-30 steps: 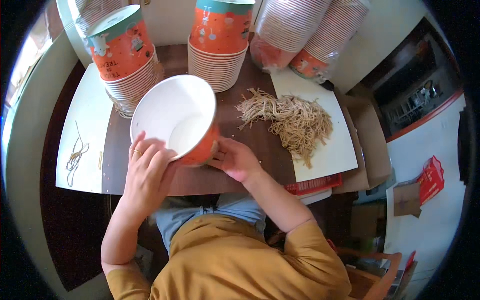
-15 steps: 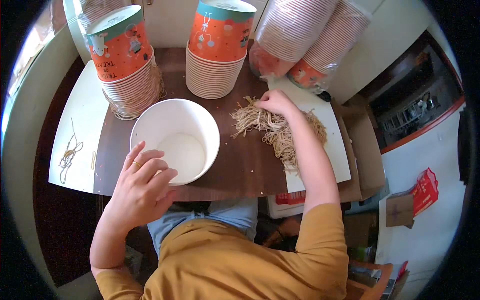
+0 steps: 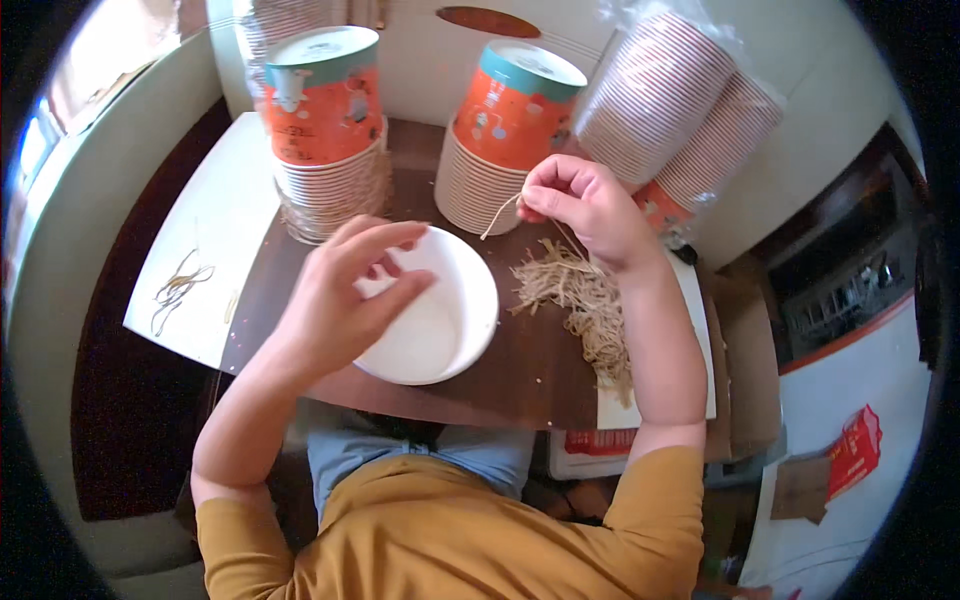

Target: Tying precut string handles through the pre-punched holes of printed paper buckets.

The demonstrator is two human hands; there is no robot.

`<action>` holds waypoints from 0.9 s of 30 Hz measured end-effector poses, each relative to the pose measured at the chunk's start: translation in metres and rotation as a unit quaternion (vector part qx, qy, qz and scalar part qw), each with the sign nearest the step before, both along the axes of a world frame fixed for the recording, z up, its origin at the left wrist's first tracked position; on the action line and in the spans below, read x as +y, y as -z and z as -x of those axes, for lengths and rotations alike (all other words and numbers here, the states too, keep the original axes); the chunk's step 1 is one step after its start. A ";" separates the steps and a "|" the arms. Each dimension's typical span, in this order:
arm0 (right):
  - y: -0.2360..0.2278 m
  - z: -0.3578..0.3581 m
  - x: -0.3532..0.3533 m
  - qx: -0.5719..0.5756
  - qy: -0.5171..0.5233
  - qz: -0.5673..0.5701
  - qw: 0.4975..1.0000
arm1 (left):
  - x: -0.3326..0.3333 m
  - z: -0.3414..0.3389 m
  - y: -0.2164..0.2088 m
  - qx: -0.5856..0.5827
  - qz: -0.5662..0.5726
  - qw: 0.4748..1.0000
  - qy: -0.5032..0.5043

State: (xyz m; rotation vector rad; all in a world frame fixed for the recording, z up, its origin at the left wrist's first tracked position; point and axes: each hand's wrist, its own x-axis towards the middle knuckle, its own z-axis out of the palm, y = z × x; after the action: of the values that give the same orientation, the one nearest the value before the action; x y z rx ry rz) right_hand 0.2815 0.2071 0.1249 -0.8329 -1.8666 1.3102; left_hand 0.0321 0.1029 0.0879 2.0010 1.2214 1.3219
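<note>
A white paper bucket stands on the brown table, its mouth turned up toward me. Over its left side hovers my left hand, fingers curved and apart with nothing between them. My right hand is raised above the table and pinches a thin tan cord; one short end hangs to the left of the fingers and another strand trails below. Under that hand lies a loose pile of tan cords, partly covered by my right forearm.
Two stacks of upturned orange and green paper buckets stand behind, the left stack wound with cords and the middle stack beside it. Plastic-wrapped buckets lean at the back right. Some loose cords lie on the white panel at left.
My right hand has lifted from the pile with a cord pinched in it. My left hand has risen and moved right, over the bucket. The whole view has shifted.
</note>
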 end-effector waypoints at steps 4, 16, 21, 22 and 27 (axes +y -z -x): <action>-0.021 0.037 -0.029 0.006 -0.050 0.036 0.998 | 0.003 -0.007 0.001 -0.045 0.058 0.997 0.038; -0.027 0.095 -0.053 -0.021 -0.150 -0.073 0.986 | -0.014 0.038 -0.048 0.128 -0.026 0.991 -0.040; -0.024 0.106 -0.064 -0.118 -0.057 -0.282 0.950 | -0.019 0.052 -0.044 0.105 0.001 0.994 -0.027; -0.014 0.108 -0.062 -0.107 -0.067 -0.292 0.948 | -0.018 0.055 -0.036 0.109 0.006 0.994 -0.017; 0.038 0.108 -0.050 -0.169 -0.062 -0.104 0.978 | -0.011 0.066 0.013 0.072 0.097 0.990 -0.078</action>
State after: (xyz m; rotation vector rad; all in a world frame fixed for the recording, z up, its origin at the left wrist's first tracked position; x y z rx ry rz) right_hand 0.1735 0.1573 0.0865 -0.8815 -2.3089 1.0695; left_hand -0.0337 0.0918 0.0751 1.9218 1.5386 1.0952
